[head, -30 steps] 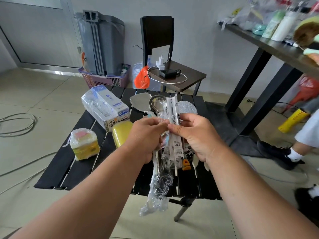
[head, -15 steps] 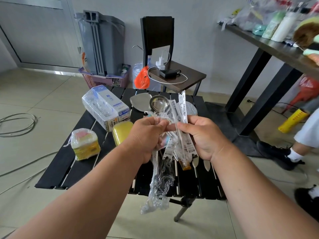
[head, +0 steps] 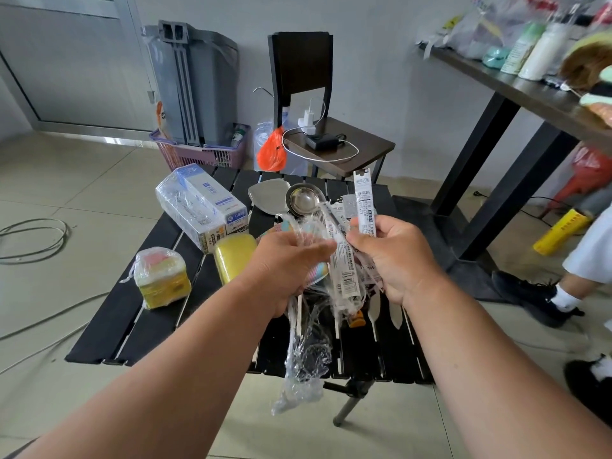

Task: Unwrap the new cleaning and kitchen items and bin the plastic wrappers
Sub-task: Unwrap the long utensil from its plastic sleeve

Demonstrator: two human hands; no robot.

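Unwrapping is looking partly done, judging by the black slatted folding table (head: 139, 329) and what is lying on it. At ten o'clock from the hands, the large white-and-blue box sealed in clear film (head: 202, 207) is sitting untouched, and at nine o'clock the small yellow block tied in a clear bag (head: 162, 276) is waiting too, while the bare yellow sponge (head: 231, 256) just beside the left wrist is lying free of plastic. At twelve o'clock a steel ladle (head: 303, 200) and a flat steel spatula head (head: 268, 197) are resting unwrapped. The left hand (head: 284, 270) is gripping a crumpled clear plastic wrapper (head: 304, 356), fingers curled round it, its tail dangling toward six o'clock. The right hand (head: 394, 260) is pinching long printed white sleeve wrappers (head: 362, 207) between thumb and fingers. Binning is still ahead; the grey upright bin (head: 195, 84) is standing well apart at eleven o'clock.
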